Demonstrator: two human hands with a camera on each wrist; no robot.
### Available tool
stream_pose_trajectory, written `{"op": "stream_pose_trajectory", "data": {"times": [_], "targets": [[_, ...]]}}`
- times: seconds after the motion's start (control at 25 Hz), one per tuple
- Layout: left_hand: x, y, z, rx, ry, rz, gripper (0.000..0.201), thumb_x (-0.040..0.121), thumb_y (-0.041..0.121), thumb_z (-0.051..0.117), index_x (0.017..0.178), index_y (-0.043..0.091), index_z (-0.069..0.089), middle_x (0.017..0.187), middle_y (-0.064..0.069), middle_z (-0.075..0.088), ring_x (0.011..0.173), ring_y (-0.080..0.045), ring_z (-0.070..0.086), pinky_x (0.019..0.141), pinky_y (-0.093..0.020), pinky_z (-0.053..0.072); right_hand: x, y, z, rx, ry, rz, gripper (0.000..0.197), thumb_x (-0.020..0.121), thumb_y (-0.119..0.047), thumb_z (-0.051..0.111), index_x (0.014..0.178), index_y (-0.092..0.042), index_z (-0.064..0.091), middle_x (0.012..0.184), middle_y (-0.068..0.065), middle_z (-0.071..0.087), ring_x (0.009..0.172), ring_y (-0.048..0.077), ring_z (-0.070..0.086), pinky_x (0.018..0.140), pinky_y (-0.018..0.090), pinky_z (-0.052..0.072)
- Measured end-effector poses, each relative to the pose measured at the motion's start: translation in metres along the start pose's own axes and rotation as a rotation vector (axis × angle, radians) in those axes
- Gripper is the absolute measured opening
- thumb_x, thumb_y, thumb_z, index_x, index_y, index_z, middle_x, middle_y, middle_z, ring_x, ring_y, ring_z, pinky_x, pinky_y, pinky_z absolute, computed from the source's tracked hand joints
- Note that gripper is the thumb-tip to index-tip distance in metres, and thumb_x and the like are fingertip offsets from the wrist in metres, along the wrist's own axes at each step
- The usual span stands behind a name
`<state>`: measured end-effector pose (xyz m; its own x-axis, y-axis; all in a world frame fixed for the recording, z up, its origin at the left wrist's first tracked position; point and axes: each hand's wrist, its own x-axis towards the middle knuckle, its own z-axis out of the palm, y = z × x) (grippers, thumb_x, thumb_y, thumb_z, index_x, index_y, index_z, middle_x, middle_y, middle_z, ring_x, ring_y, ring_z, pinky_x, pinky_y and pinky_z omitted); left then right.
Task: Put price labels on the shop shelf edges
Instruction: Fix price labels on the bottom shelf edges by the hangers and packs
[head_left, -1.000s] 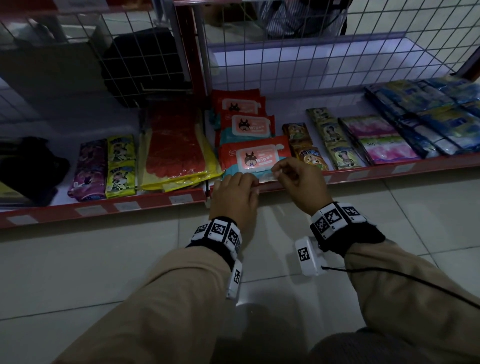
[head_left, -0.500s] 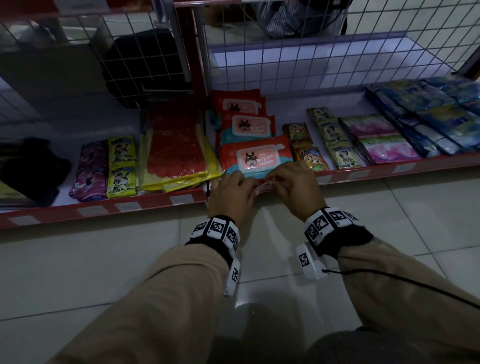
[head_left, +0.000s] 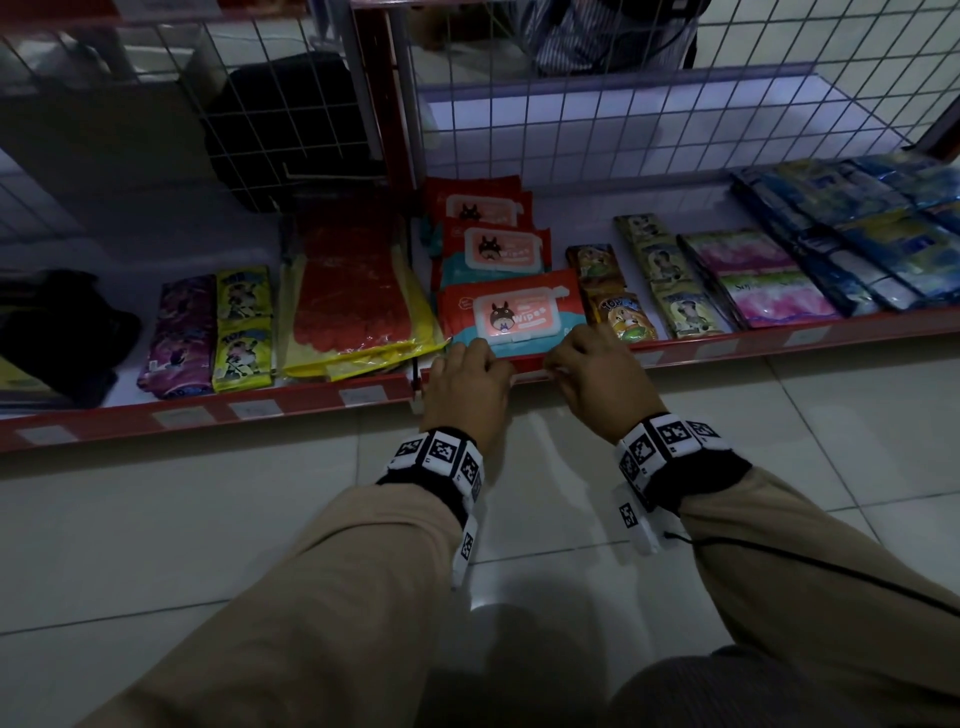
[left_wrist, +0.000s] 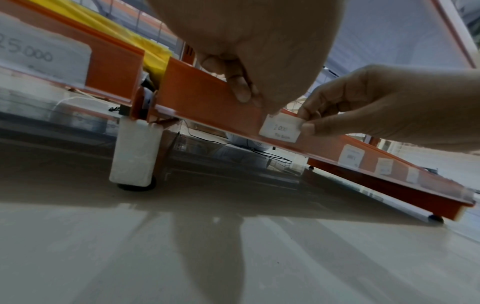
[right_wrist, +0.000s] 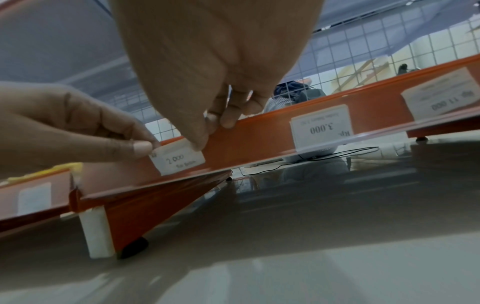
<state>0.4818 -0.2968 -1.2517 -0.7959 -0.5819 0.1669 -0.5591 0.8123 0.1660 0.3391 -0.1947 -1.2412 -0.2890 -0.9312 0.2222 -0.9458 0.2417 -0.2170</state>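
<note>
- Step in hand: seating a small white price label (left_wrist: 281, 128), marked 2.000, on the red shelf edge (left_wrist: 207, 98) just below the front pack of wipes (head_left: 511, 312)
- The left hand (head_left: 467, 387) pinches the label's left corner; the right hand (head_left: 597, 384) pinches its right end, so both grips are clamped on the label
- The label sits tilted against the strip, its top not yet tucked in
- Next, I judge, it needs levelling and pressing flat, clear of the 3.000 label (right_wrist: 320, 127) beside it
</note>
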Motion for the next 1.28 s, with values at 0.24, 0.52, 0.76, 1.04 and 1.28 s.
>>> {"op": "stream_pose_trajectory", "data": {"times": [0.24, 0.52, 0.76, 1.04, 1.28], "targets": [[-0.002, 0.0, 0.001, -0.014, -0.023, 0.001, 0.027, 0.098, 0.027, 0.044, 0.115, 0.015, 0.061, 0.11, -0.008, 0.051, 0.105, -0.027, 0.042, 0.088, -0.036, 0.034, -0.002, 0.001, 0.001, -0.031, -0.039, 0.006, 0.019, 0.092, -0.017, 0.056, 0.108, -0.01, 0.064, 0.108, 0.013, 0.057, 0.104, 0.031, 0.048, 0.081, 0.043, 0.048], [-0.002, -0.002, -0.001, -0.052, 0.003, -0.005, 0.022, 0.096, 0.022, 0.049, 0.111, 0.012, 0.062, 0.107, -0.01, 0.053, 0.102, -0.029, 0.046, 0.086, -0.04, 0.038, -0.003, 0.002, 0.004, -0.011, 0.027, -0.011, 0.015, 0.089, -0.012, 0.059, 0.103, -0.007, 0.064, 0.101, 0.015, 0.059, 0.096, 0.033, 0.05, 0.073, 0.044, 0.048], [-0.003, -0.003, -0.001, -0.037, 0.012, 0.004, 0.023, 0.093, 0.022, 0.053, 0.112, 0.016, 0.065, 0.106, -0.009, 0.056, 0.102, -0.029, 0.048, 0.083, -0.038, 0.035, -0.005, 0.001, 0.006, 0.049, 0.044, 0.026, 0.016, 0.087, -0.009, 0.061, 0.102, -0.007, 0.065, 0.102, 0.014, 0.06, 0.099, 0.033, 0.049, 0.077, 0.043, 0.047], [-0.006, -0.004, -0.008, -0.057, 0.009, -0.008, 0.025, 0.093, 0.021, 0.049, 0.114, 0.019, 0.062, 0.112, -0.005, 0.057, 0.106, -0.027, 0.048, 0.088, -0.036, 0.033, -0.007, 0.001, 0.004, 0.137, 0.06, 0.079, 0.019, 0.083, -0.007, 0.061, 0.102, -0.007, 0.064, 0.104, 0.014, 0.059, 0.102, 0.032, 0.048, 0.079, 0.041, 0.046], [-0.004, 0.004, -0.018, 0.036, 0.006, -0.054, 0.026, 0.091, 0.027, 0.05, 0.11, 0.023, 0.066, 0.111, -0.001, 0.055, 0.109, -0.025, 0.044, 0.089, -0.039, 0.037, -0.018, 0.004, 0.001, 0.137, 0.073, 0.079, 0.029, 0.08, -0.008, 0.064, 0.109, -0.011, 0.065, 0.109, 0.015, 0.056, 0.105, 0.033, 0.048, 0.083, 0.039, 0.045]]}}
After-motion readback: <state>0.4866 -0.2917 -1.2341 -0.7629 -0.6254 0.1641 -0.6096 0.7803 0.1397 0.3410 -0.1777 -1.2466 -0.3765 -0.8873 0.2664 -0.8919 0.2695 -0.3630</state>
